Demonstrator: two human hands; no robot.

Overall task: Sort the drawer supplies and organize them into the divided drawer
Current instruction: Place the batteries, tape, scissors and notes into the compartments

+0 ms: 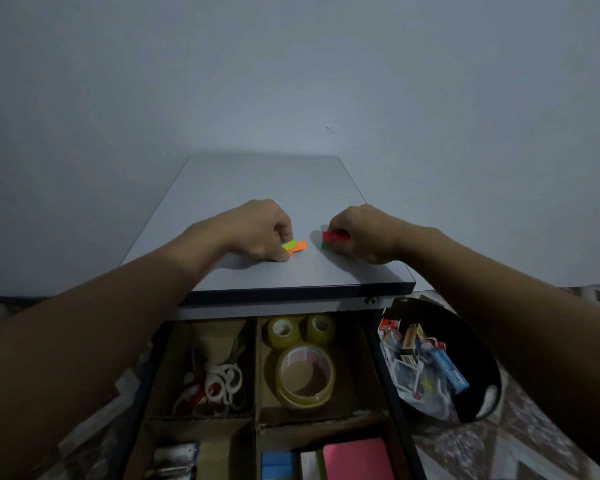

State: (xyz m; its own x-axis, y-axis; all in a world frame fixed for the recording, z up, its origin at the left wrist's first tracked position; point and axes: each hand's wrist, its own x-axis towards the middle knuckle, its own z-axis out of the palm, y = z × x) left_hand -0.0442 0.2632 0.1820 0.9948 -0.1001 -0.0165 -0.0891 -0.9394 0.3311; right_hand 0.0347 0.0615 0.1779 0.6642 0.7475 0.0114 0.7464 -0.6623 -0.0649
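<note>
On the grey desk top [257,188], my left hand [260,233] pinches a small stack of sticky flags [293,245] coloured yellow, blue and orange. My right hand [364,233] pinches a red and green stack of sticky flags [331,239]. Both stacks rest on the desk surface. Below, the divided drawer [257,368] stands pulled out. Its back left compartment holds scissors [219,382], and the back right one holds tape rolls [305,372]. Sticky note pads [355,459] in pink and blue lie in the front right compartment, and a metal stapler-like item [174,459] sits front left.
A black round bin [478,344] stands on the floor to the right of the drawer, filled with small boxes and packets [420,368]. A plain wall rises behind the desk. The patterned floor [520,445] shows at the lower right.
</note>
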